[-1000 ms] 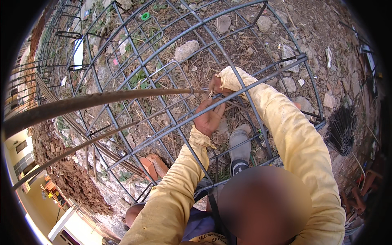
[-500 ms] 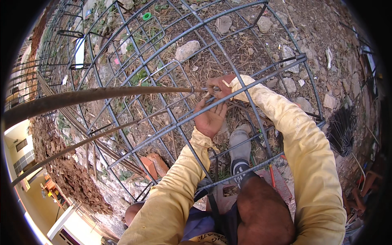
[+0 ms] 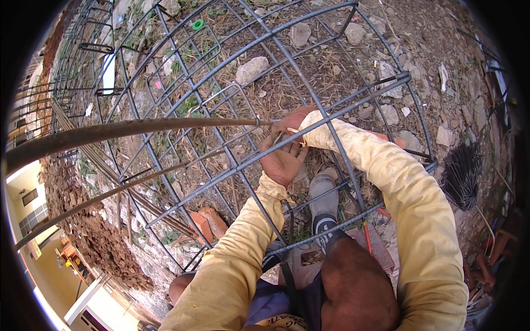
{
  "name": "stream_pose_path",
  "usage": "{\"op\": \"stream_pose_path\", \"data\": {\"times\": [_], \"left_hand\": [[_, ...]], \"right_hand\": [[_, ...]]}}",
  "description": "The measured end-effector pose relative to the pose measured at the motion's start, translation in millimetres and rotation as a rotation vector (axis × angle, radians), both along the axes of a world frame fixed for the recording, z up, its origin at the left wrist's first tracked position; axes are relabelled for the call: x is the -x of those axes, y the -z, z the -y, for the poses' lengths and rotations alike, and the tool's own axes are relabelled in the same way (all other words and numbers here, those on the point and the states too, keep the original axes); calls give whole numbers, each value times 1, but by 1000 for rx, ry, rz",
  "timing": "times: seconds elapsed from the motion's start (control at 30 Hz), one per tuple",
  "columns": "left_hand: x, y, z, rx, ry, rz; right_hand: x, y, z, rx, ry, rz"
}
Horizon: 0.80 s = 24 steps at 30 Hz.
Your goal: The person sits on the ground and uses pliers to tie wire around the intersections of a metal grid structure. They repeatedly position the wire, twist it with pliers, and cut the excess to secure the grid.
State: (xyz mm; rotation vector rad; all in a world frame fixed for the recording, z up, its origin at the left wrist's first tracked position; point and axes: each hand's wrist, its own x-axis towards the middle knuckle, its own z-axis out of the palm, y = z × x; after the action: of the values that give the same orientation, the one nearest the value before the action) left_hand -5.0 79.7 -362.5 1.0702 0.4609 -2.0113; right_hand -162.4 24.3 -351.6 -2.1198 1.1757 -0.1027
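Note:
Both my hands are together inside a cage of steel reinforcing bars (image 3: 259, 157), where a thin bar (image 3: 243, 122) coming from the left meets a bent steel stirrup (image 3: 248, 94). My left hand (image 3: 281, 164) lies palm up below that bar's end, its fingers stretched out and partly under the right hand. Above it, my right hand (image 3: 298, 119) is closed with bent fingers at the bar's end; what it grips is hidden. A cage bar passes over my left hand and another over the right sleeve.
A thick brown bar (image 3: 99, 131) crosses from the left, with a thinner rod (image 3: 99, 204) beneath it. Orange brick pieces (image 3: 210, 223) lie left of my arm. A bundle of dark wires (image 3: 462, 176) is at right. Stones such as this pale rock (image 3: 252, 70) dot the ground.
My right hand has turned and shifted slightly left and down over the left hand, its wrist following. My left hand stays almost where it was.

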Motion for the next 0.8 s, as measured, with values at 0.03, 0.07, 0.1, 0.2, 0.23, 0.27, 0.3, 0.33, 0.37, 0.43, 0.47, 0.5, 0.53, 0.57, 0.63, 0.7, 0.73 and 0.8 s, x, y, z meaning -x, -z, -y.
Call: {"op": "stream_pose_path", "data": {"times": [0.03,0.07,0.1,0.2,0.23,0.27,0.3,0.33,0.37,0.43,0.47,0.5,0.53,0.57,0.63,0.7,0.73,0.8], "left_hand": [[-1,3,-1,-2,15,6],[-2,6,-1,-4,29,12],[-1,10,0,7,11,19],[3,29,-1,23,-19,14],[2,37,-2,23,-18,5],[4,41,-2,25,-11,-8],[5,46,-1,48,23,-26],[1,47,2,71,50,-34],[-2,48,4,93,78,-43],[-3,47,5,105,84,-32],[-3,45,6,111,89,-29],[-4,43,8,102,90,-31],[6,43,9,91,111,-59],[6,47,10,82,113,-64],[-1,56,13,44,83,-68],[-4,60,17,14,58,-70],[-2,62,16,-4,56,-76],[5,67,14,77,121,-50]], "right_hand": [[-2,0,1,-5,-9,-21],[-4,0,3,18,-3,-12],[-5,0,4,53,-2,1],[-9,21,-5,-426,534,257],[-9,31,-7,-378,511,219],[-7,38,-10,-328,496,176],[-4,45,-13,-275,482,130],[-6,44,-11,-210,473,68],[-9,43,-11,-145,465,6],[-3,23,-5,-261,442,-52],[0,12,-3,-319,432,-83],[0,28,-6,-255,446,8],[14,51,-15,-187,482,76],[14,51,-15,-130,492,95],[9,38,-15,-96,486,67],[8,11,-18,-115,440,-52],[12,-2,-23,-114,412,-127],[30,24,-34,-74,226,-210]]}}
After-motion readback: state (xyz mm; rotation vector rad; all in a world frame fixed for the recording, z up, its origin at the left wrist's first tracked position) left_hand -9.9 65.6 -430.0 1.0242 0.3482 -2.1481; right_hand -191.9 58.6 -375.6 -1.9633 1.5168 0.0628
